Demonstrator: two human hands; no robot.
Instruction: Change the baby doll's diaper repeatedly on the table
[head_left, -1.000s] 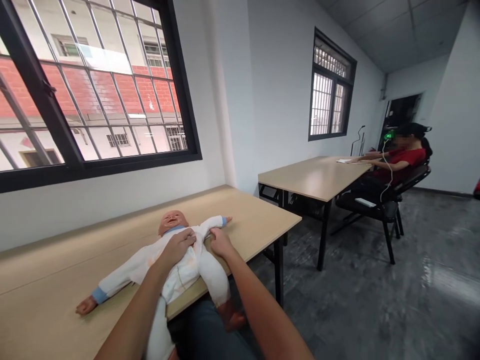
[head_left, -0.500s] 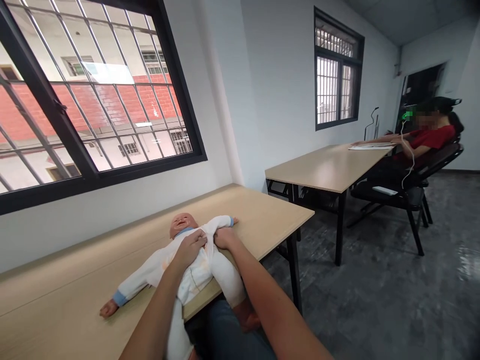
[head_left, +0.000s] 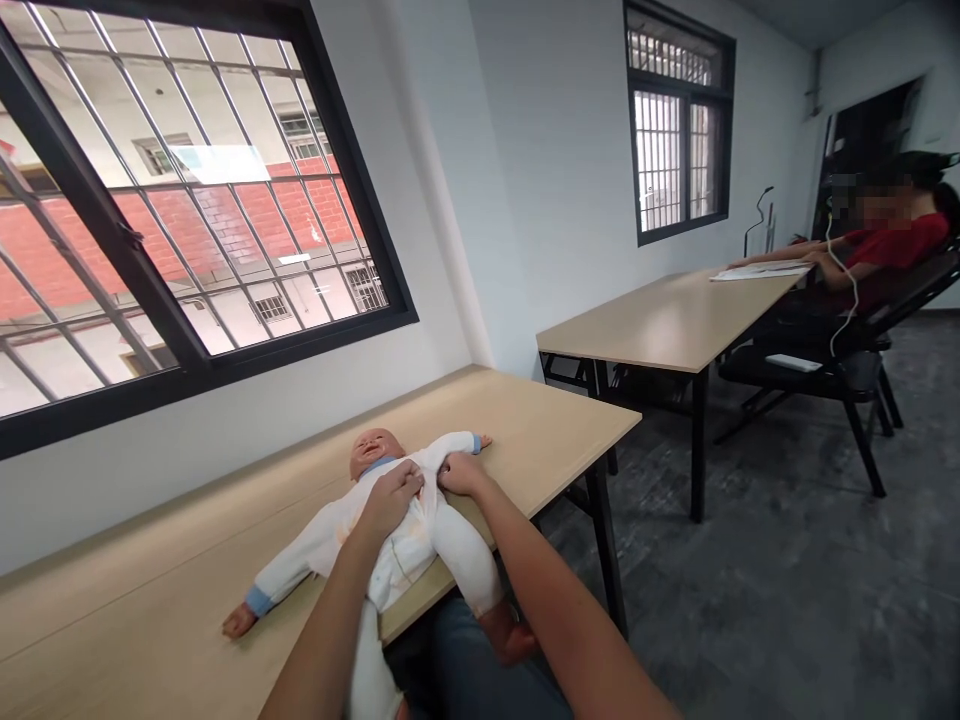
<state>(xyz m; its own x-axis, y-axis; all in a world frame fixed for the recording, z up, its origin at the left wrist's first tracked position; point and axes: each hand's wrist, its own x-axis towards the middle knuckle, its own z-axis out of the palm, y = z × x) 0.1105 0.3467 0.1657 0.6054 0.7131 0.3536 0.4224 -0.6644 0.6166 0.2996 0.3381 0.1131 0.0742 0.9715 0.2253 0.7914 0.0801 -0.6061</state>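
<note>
A baby doll [head_left: 377, 452] lies on its back on the wooden table [head_left: 555, 415], arms spread and legs hanging past the near edge. It wears a white romper [head_left: 465, 550] with blue cuffs and collar. My left hand [head_left: 394, 495] is closed on the romper's cloth at the chest, knuckles up. Just to its right, my right hand [head_left: 459, 473] is closed on the cloth at the doll's side, below its outstretched arm. The cloth is drawn into folds between both hands. My fingertips are partly hidden.
A second table [head_left: 637, 335] stands further right, with papers [head_left: 761, 270] on it. A person in a red top [head_left: 911, 250] sits there on a black folding chair. Another black chair [head_left: 802, 365] holds a white object. A barred window [head_left: 225, 200] is at the left.
The view has shifted slightly, so the doll and both hands appear a little further right. Both hands keep their hold on the romper at the chest.
</note>
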